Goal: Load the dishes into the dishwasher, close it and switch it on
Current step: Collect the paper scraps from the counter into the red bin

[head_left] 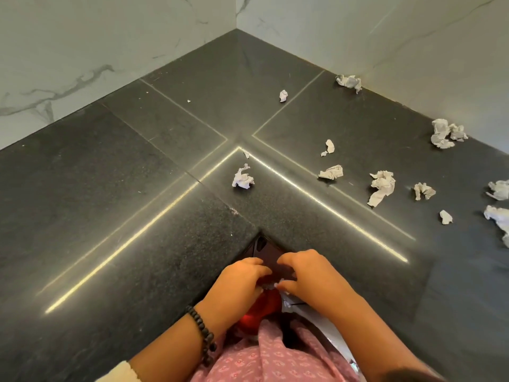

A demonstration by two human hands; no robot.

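Dark speckled stone countertop [137, 216] fills the view, wrapping an inner corner beneath white marble-veined wall panels [82, 37]. Crumpled scraps of white paper lie scattered over its right half: one crumpled white paper ball [242, 178] sits near the mitred seam in the middle, a long twisted white paper scrap [382, 186] lies further right, and a bunched white paper wad [444, 132] rests close to the right wall.

At the counter's inner edge, both hands meet low in the frame. The left hand [242, 282], with a dark beaded bracelet [202, 334] on its wrist, has its fingers curled inward, and the right hand [308, 274] faces it with fingers bent; between their fingertips they pinch a small crinkled white scrap [271, 285], which both hands appear to grip at once. Just under the hands a round red object [261, 307] shows, partly hidden by the left palm; what it is cannot be told. A thin white strip [325, 323] runs along the counter edge below the right forearm. Pink patterned fabric [270, 359] of the person's clothing covers the bottom centre. No dishes or dishwasher can be made out, only a dark recess [261, 248] under the counter corner
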